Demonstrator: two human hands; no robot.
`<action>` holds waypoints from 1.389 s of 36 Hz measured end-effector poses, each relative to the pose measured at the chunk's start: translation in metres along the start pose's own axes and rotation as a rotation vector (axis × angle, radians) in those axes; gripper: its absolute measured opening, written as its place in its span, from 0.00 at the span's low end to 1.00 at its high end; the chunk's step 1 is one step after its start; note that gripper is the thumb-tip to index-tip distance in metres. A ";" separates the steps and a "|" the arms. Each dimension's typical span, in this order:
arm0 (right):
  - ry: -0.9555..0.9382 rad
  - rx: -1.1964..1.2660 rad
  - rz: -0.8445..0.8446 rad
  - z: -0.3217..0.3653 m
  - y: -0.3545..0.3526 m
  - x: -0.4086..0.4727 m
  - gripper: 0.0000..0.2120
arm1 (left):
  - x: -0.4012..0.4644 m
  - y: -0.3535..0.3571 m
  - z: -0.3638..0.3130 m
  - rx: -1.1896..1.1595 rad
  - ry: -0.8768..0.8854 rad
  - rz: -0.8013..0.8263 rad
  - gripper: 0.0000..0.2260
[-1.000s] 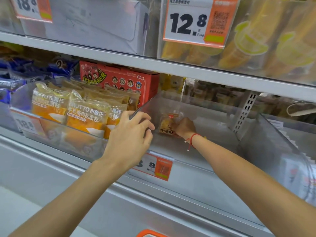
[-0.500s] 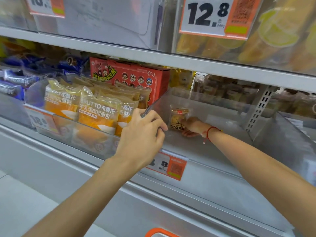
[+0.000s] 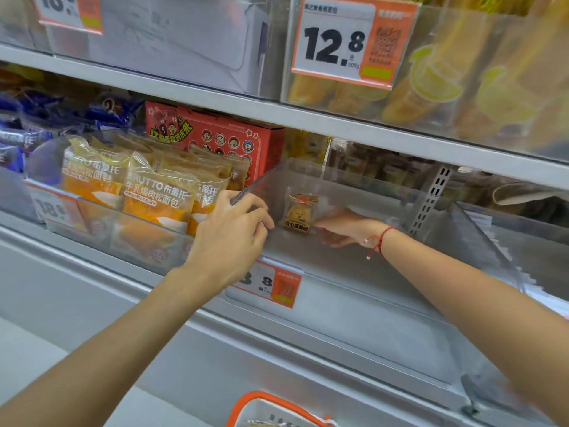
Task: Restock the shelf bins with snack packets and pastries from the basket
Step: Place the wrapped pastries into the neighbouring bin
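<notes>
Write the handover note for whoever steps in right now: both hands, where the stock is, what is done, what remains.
Left hand: grips the top edge of the clear plastic divider between the bins.
Right hand: inside the clear, nearly bare middle bin, fingers at the small clear-wrapped pastry; grip unclear.
Stock: that pastry stands upright at the bin's back left. The orange bread packets fill the left bin.
Done: one pastry placed.
Left: fill the middle bin from the orange-handled white basket below.

Bare forearms; red string bracelet (image 3: 381, 241), right wrist.
</notes>
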State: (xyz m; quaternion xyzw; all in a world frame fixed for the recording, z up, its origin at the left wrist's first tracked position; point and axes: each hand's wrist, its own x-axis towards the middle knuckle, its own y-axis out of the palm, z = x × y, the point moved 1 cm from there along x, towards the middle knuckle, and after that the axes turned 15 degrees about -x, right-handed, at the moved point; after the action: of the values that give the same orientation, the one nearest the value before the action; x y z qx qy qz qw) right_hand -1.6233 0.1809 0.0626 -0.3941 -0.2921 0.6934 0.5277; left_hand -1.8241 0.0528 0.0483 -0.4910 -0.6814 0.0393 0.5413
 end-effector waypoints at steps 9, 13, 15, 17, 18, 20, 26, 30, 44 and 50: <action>-0.304 0.047 -0.154 0.017 -0.005 -0.124 0.07 | -0.010 -0.007 -0.020 0.061 -0.074 0.068 0.09; -0.481 0.059 -0.345 0.008 0.000 -0.169 0.05 | -0.025 -0.022 -0.037 0.050 -0.077 -0.038 0.03; -0.541 0.065 -0.394 -0.002 0.006 -0.186 0.04 | -0.034 -0.031 -0.048 0.063 -0.071 -0.048 0.02; -0.560 0.072 -0.391 -0.014 0.016 -0.201 0.05 | -0.047 -0.038 -0.060 0.047 -0.086 -0.028 0.03; -0.554 0.067 -0.375 -0.020 0.023 -0.207 0.06 | -0.055 -0.040 -0.066 0.027 -0.106 -0.012 0.03; -0.516 0.058 -0.307 -0.036 0.039 -0.216 0.07 | -0.072 -0.040 -0.077 -0.018 -0.171 0.035 0.03; -0.363 0.004 0.029 -0.100 0.107 -0.221 0.10 | -0.126 -0.010 -0.081 0.008 -0.362 0.448 0.04; -0.247 0.002 0.173 -0.146 0.157 -0.230 0.10 | -0.167 0.026 -0.076 0.112 -0.398 0.801 0.09; -0.021 0.073 0.248 -0.211 0.241 -0.258 0.31 | -0.252 0.107 -0.086 0.102 -0.420 1.114 0.19; 0.229 0.374 0.159 -0.209 0.239 -0.256 0.35 | -0.259 0.134 -0.080 -0.012 -0.521 0.982 0.17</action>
State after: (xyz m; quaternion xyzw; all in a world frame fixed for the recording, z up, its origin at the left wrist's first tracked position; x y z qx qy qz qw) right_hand -1.5309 -0.1324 -0.1813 -0.3875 -0.0648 0.7257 0.5648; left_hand -1.6960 -0.1006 -0.1780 -0.7280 -0.4841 0.4033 0.2702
